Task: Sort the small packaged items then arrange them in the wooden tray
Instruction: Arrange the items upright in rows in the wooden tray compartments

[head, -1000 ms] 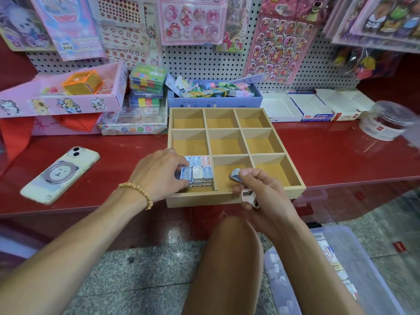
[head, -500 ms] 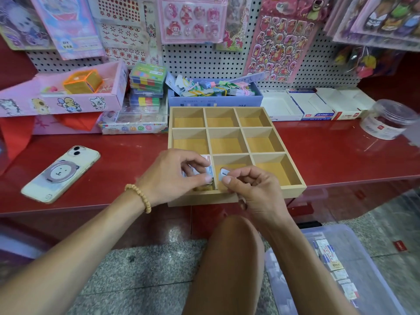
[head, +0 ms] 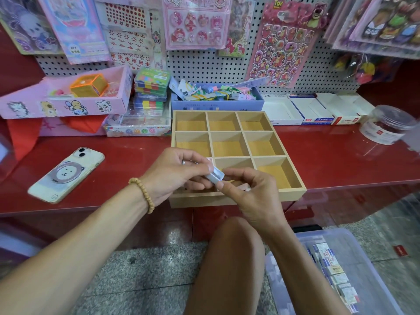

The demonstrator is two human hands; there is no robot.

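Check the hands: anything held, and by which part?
One small packaged item, pinched at its two ends: left hand on the upper-left end, right hand on the lower-right end, over the wooden tray.

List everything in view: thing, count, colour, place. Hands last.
wooden tray: one, light wood, nine compartments, on the red counter's front edge.
small packaged item: one, pale blue-white, pinched between both hands above the tray's near row.
clear bin: one, on the floor at right, holding more small packets.
phone: one, white case with a bear, left on the counter.
pink box: one, back left, with an orange cube inside.
blue box: one, behind the tray, full of mixed items.
clear jar: one, far right, on its side.
sticker sheets: several, hung on the pegboard.
left hand: beaded bracelet, pinches the item.
right hand: pinches the item's other end.
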